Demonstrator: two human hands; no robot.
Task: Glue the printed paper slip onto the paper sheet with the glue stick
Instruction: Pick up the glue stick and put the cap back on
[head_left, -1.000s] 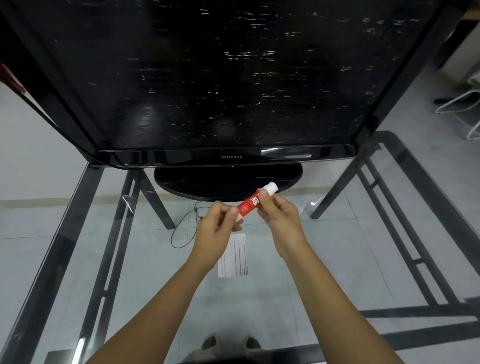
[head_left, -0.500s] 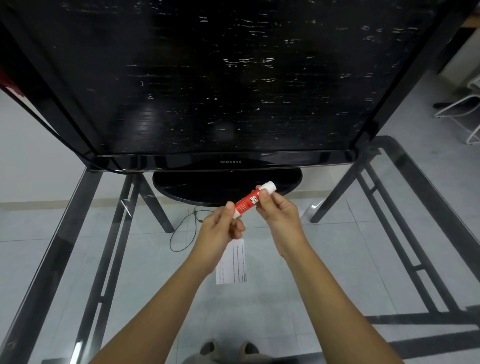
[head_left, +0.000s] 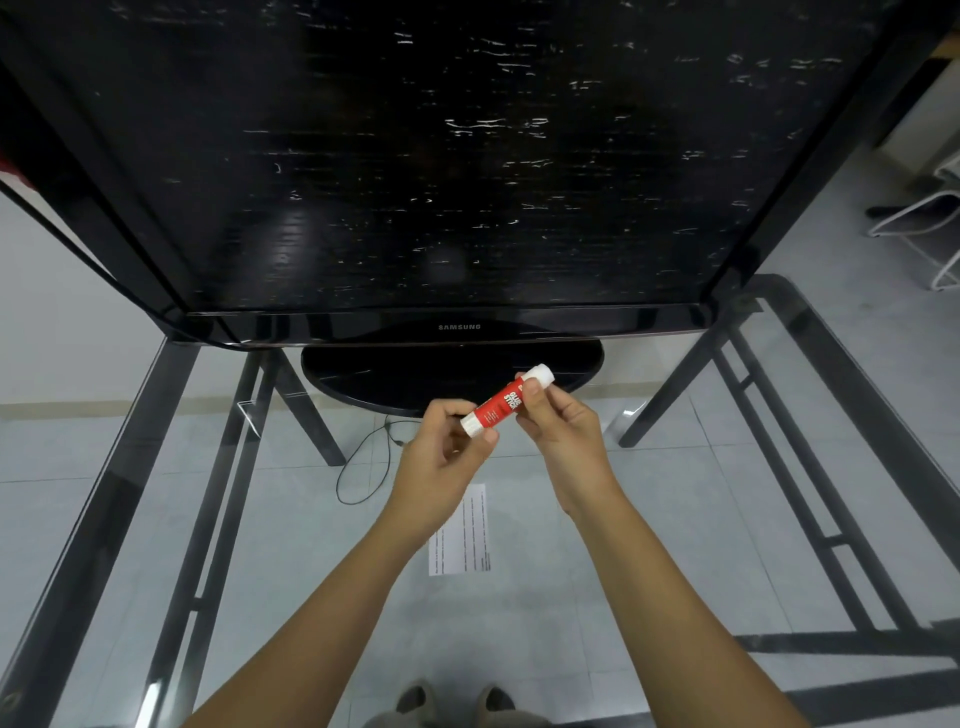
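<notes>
A red glue stick (head_left: 501, 402) with white ends is held tilted above the glass table, between both hands. My left hand (head_left: 441, 462) pinches its lower white end. My right hand (head_left: 561, 421) grips the upper part near the other white end. Below the hands, a printed paper slip (head_left: 465, 535) lies flat on the glass, partly hidden by my left wrist. I see no separate paper sheet.
A large black television (head_left: 457, 156) on an oval stand (head_left: 452, 369) fills the back of the glass table (head_left: 260, 545). A black cable (head_left: 363, 467) lies left of the hands. Dark table legs show through the glass on both sides. White chair legs (head_left: 930, 223) stand at the far right.
Both hands stay on the glue stick. My left fingers have shifted their hold on the lower white end, and the stick has moved slightly up in view.
</notes>
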